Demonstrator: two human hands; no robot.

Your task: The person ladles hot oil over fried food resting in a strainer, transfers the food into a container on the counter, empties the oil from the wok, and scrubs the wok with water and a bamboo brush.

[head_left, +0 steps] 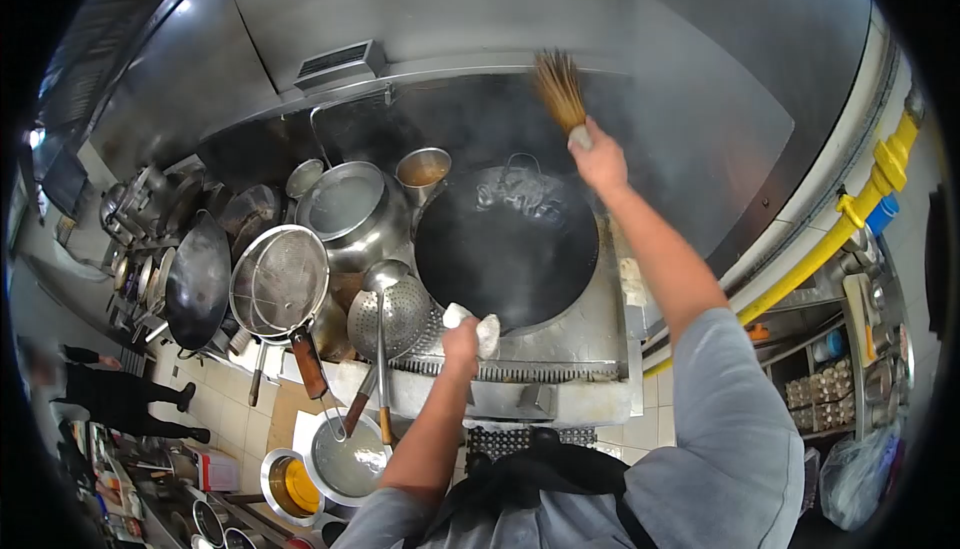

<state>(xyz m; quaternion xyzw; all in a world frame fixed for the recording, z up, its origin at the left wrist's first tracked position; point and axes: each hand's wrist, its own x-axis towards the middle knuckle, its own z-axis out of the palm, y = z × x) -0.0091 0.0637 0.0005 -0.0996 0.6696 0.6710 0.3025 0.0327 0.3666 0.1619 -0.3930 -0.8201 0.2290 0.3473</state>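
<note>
My right hand is closed round the bound handle of a bamboo wok brush, its bristles pointing up toward the back wall. A large dark wok sits on the range below, with steam over it and churning liquid near its far loop handle. At the wok's near edge, my left hand grips a white cloth. Just left of that hand lie a perforated skimmer and a long-handled ladle.
A round mesh strainer and another wok stand at left. Behind are a large pot and a small metal container. Bowls, one with yellow liquid, sit low left. A yellow pipe runs right. Another person stands far left.
</note>
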